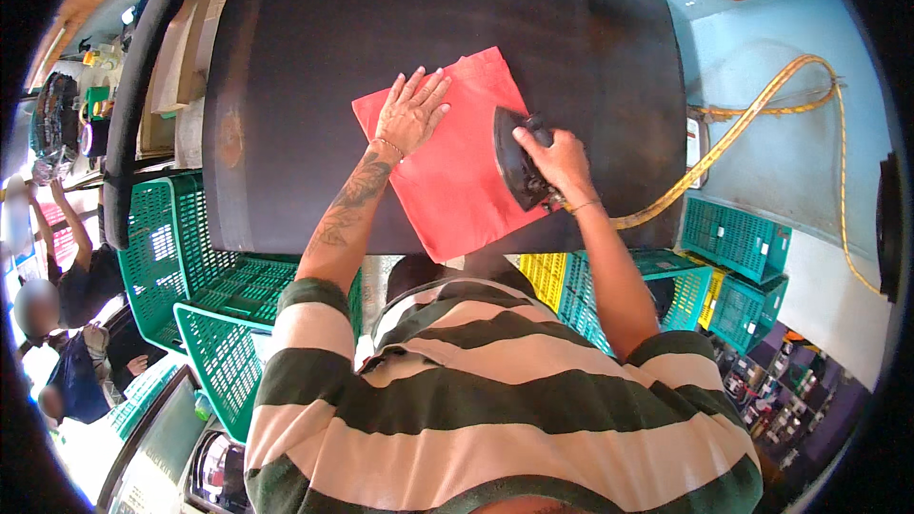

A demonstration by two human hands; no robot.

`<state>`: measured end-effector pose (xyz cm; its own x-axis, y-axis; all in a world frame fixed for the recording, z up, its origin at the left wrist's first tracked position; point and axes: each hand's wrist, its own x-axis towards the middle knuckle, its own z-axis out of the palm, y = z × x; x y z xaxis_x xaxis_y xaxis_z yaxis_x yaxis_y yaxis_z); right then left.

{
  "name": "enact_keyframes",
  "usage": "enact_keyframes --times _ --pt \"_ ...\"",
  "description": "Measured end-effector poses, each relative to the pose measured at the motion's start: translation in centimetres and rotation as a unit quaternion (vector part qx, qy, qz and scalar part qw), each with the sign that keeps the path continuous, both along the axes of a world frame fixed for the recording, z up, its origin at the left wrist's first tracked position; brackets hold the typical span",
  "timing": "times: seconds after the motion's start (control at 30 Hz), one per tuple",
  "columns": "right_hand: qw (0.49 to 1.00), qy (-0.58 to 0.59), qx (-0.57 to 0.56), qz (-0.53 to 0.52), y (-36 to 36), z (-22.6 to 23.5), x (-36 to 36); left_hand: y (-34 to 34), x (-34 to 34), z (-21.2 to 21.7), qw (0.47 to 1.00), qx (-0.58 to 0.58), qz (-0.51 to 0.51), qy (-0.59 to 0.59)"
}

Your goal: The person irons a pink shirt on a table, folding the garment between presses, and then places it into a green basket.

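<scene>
A: What's the biggest thing here?

B: A dark board [447, 29], wide and flat, filling the upper middle. Its near edge runs just above the person's striped shirt [495, 400]; its left edge is worn, with a pale rusty patch. Behind it, a pale blue wall [790, 133] and a strip of wood ceiling at the top.

A: And around the board?

B: Green crates [205, 295] stacked below its left corner, more green crates [733, 238] and one yellow crate [545, 276] below its right. A black padded bar [143, 86] stands along the left side, with flat brown cardboard sheets between it and the board. A yellow cord [752, 124] loops over the wall to the right and runs down toward the iron.

A: Any labels?

B: A small white tag with red on it, at the board's right edge. Too small to tell more.

A: What lies on the board?

B: A red cloth [457, 181], spread flat, tilted, its lower corner at the near edge. Much bare board lies beyond and left of it.

A: The hands?

B: The left hand [411, 114] lies flat, fingers spread, pressing the cloth's upper left part, gripping nothing. The right hand [557, 160] is closed round the handle of a dark iron [517, 164], which sits on the cloth's right side, tip pointing away.

A: Anyone else?

B: People at the far left, well apart.
</scene>
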<state>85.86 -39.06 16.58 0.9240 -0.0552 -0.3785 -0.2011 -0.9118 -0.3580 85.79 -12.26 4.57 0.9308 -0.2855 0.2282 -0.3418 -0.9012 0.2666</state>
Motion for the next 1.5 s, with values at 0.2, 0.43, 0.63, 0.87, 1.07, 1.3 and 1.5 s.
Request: enact_keyframes --times 0.2,0.43,0.63,0.87,1.07,1.3,1.5 --pt "0.993 0.029 0.106 0.031 -1.7 0.1 2.7 -0.9 -2.3 0.8 0.989 -0.035 0.143 -0.009" --pt "0.978 -0.018 0.071 0.194 3.7 -1.1 10.4 -2.8 -7.7 -0.2 0.943 0.036 0.324 0.069" --pt "0.963 0.155 0.115 0.187 2.1 -0.5 12.0 -3.7 -9.7 1.5 0.926 -0.083 0.366 0.030" --pt "0.911 0.032 -0.003 0.411 -4.6 0.8 -4.3 -9.6 -19.1 2.4 0.923 0.042 0.354 0.146" --pt "0.981 0.027 0.073 0.175 -8.4 0.1 -1.0 -7.0 -19.0 2.5 0.907 -0.109 0.401 0.073" --pt "0.905 -0.328 -0.227 0.144 -12.0 0.1 8.9 0.6 -14.3 2.4 0.800 -0.306 0.510 0.078" --pt "0.958 -0.135 0.103 0.230 -0.9 -7.9 13.0 1.2 -7.5 0.2 0.793 -0.304 0.512 0.130"
